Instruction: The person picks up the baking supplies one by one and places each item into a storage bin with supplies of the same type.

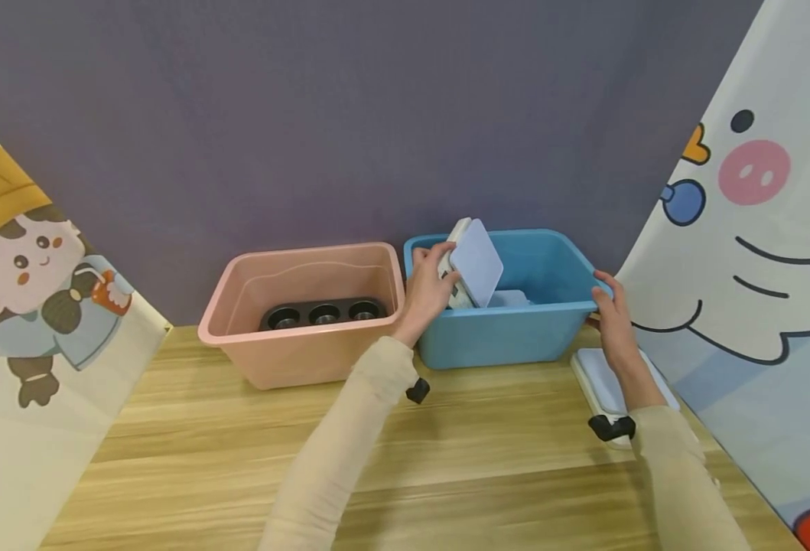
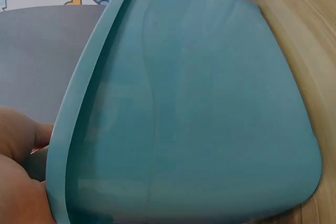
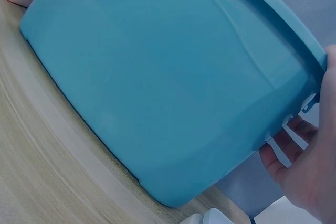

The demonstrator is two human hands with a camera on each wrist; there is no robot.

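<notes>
My left hand [image 1: 430,287] grips a white box with a pale blue lid [image 1: 476,262] by its side. The box is tilted, its lower end inside the near left corner of the blue bin [image 1: 497,337]. In the left wrist view the bin's wall [image 2: 199,103] hides most of that hand and nearly all of the box. On the opposite side, my right hand [image 1: 614,321] holds the bin's right rim, thumb on top and fingers against the outer wall. Another pale blue lidded piece [image 1: 510,298] lies inside the bin.
Left of the blue bin stands a pink bin [image 1: 301,356] with a dark muffin pan [image 1: 324,312] in it. A second white box with a pale blue lid [image 1: 600,375] lies on the wooden table [image 1: 460,459] beneath my right forearm. Printed panels [image 1: 742,275] flank the table.
</notes>
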